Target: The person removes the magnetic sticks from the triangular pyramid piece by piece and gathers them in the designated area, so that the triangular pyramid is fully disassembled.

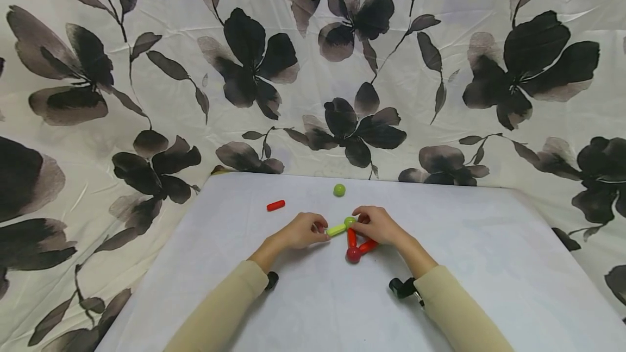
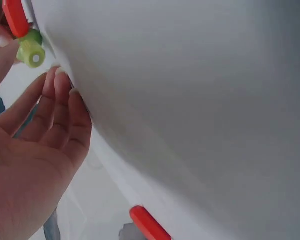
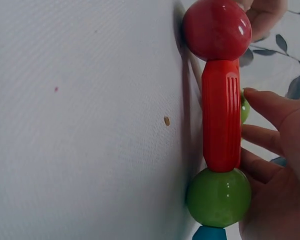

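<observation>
My right hand [image 1: 377,225] pinches a green ball [image 1: 349,221] between thumb and fingertips. From that ball a yellow-green rod [image 1: 336,230] points left. A red rod [image 1: 352,238] runs from the same ball to a red ball [image 1: 354,255], where a second red rod [image 1: 368,246] meets it. In the right wrist view, this rod ends at another green ball [image 3: 219,197] with a blue piece [image 3: 210,233] below. My left hand [image 1: 305,231] is at the yellow-green rod's free end. The left wrist view shows its fingers [image 2: 57,107] extended, apart from the rod's end [image 2: 34,56].
A loose red rod [image 1: 276,206] lies beyond my left hand, and a loose green ball [image 1: 339,190] sits near the back of the white table [image 1: 303,308]. Behind the table hangs a floral cloth [image 1: 303,86]. Dark devices [image 1: 404,288] are strapped at both wrists.
</observation>
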`<state>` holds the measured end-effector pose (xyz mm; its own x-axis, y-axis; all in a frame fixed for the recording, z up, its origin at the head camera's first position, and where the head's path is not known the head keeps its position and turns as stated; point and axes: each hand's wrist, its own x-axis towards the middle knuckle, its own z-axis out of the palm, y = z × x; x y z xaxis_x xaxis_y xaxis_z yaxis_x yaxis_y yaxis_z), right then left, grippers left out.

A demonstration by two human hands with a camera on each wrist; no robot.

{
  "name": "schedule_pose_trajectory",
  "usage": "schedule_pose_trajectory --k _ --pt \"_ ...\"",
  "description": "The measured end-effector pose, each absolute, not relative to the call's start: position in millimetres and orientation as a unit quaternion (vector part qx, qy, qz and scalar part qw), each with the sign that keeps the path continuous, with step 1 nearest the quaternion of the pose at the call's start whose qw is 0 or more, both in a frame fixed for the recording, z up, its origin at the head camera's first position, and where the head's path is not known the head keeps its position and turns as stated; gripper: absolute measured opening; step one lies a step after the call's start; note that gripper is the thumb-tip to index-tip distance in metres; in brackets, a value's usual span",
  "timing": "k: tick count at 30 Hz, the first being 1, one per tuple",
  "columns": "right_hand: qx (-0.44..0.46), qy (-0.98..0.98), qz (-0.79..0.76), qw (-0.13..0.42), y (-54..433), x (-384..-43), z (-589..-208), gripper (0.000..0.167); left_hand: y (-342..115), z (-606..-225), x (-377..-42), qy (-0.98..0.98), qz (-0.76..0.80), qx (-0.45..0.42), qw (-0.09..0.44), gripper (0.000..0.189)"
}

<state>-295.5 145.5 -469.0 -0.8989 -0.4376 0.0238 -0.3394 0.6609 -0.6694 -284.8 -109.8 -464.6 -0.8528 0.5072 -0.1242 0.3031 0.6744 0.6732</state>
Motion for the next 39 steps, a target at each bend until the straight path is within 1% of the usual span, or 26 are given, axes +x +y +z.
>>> schedule_pose_trajectory --k 11,23,31,39 --pt "-0.213 0.910 -0.347 0.072 141.5 -297.1 -469.9 0.025 -95.9 -465.4 -292.5 0.909 0.323 0.214 0.156 0.021" --pt "-0.227 0.909 -0.345 0.053 141.6 -297.0 -470.6 0.022 -95.5 -467.3 -294.7 0.910 0.321 0.220 0.144 0.016" --pt "-0.240 0.909 -0.337 0.051 140.7 -295.7 -473.4 0.021 -98.7 -467.0 -294.8 0.904 0.323 0.226 0.163 0.016" --pt "-0.237 0.913 -0.328 0.047 137.9 -294.0 -472.3 0.021 -108.6 -467.2 -293.1 0.895 0.331 0.242 0.177 0.010"
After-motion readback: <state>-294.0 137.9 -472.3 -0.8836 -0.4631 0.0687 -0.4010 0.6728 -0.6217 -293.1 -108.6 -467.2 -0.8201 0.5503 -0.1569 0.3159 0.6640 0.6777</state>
